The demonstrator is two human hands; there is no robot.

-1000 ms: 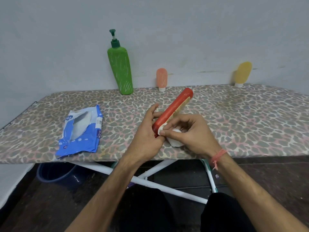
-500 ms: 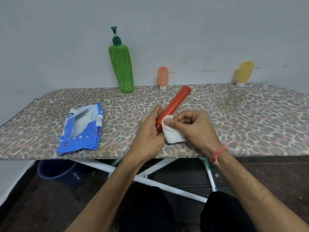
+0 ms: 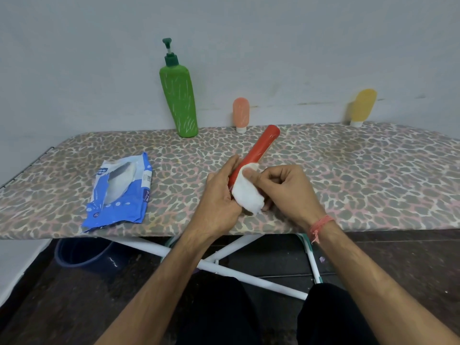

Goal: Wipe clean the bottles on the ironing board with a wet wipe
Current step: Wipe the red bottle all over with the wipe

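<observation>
A leopard-print ironing board (image 3: pixel 348 175) runs across the view against a pale wall. At its left, well apart from the red bottle, lies a blue wipe pack (image 3: pixel 119 192), flat and opened, its flap peeled back.

Behind and left of the red bottle, at the wall, a green pump bottle (image 3: pixel 180 100) stands upright. Just right of it a small pink bottle (image 3: pixel 241 114) stands on its white cap, straight behind the red bottle's far end.

The left hand (image 3: pixel 219 195) grips the near end of the red bottle (image 3: pixel 258 150), fingers curled round it from the left with the fingertips lying along its side. The bottle is tilted, its near end hidden in the hands and its far end pointing away and to the right, raised over the middle of the board. Whether it touches the board cannot be told.

The right hand (image 3: pixel 283 188) pinches a white wet wipe (image 3: pixel 247 192) between thumb and curled fingers and presses it against the red bottle's lower part, just beside the left hand. The wipe's loose end hangs below the grip. A red thread (image 3: pixel 321 224) circles the right wrist.

Far right of the red bottle, at the wall, a yellow bottle (image 3: pixel 362 105) stands on its white cap, leaning.
</observation>
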